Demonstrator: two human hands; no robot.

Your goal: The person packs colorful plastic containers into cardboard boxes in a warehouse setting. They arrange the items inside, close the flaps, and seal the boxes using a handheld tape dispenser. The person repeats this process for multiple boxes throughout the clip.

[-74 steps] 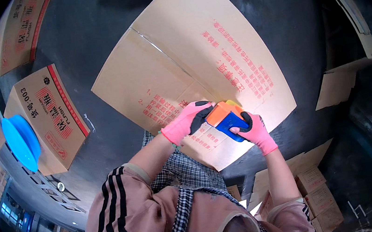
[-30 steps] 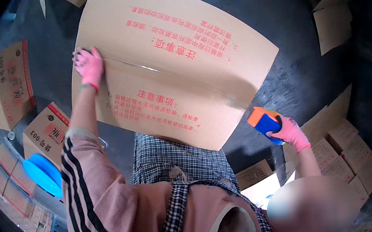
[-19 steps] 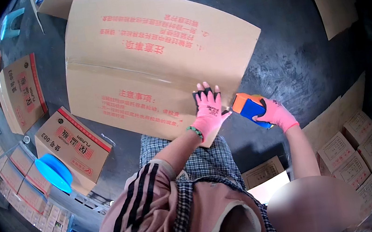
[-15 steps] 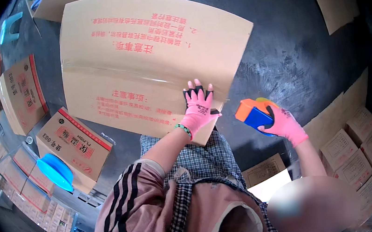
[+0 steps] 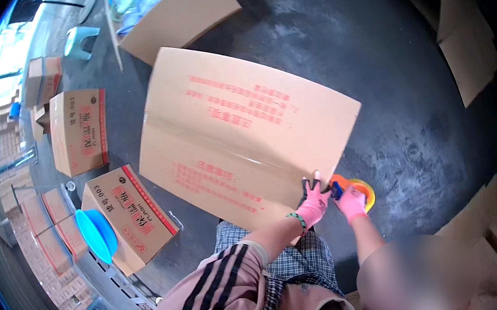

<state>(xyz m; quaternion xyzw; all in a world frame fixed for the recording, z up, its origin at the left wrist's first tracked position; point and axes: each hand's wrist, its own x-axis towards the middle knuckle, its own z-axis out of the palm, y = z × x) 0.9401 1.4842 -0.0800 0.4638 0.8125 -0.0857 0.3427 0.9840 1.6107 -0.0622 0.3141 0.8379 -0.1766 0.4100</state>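
Note:
A large cardboard box (image 5: 248,102) with red print lies in front of me, and a seam runs across its upper face. My left hand (image 5: 314,204), in a pink glove with black fingertips, rests on the box near the right end of this seam, fingers stretched out. Close beside it, my right hand (image 5: 351,202), in a pink glove too, grips a tape dispenser (image 5: 363,189) with orange and blue parts and a yellow roll. The dispenser is at the box's right edge; whether its tape touches the cardboard is hidden by my hands.
To the left stand printed cartons (image 5: 131,217), one with a blue basin (image 5: 97,236) against it. Beyond the large box is an open carton (image 5: 183,19) with clear bluish plastic inside. A pale stool (image 5: 82,42) stands far left; cardboard sheets (image 5: 467,51) lie at right.
My right hand has brought the tape dispenser leftward to the box's right edge, beside my left hand. My left hand has shifted toward that edge. The whole view has also shifted.

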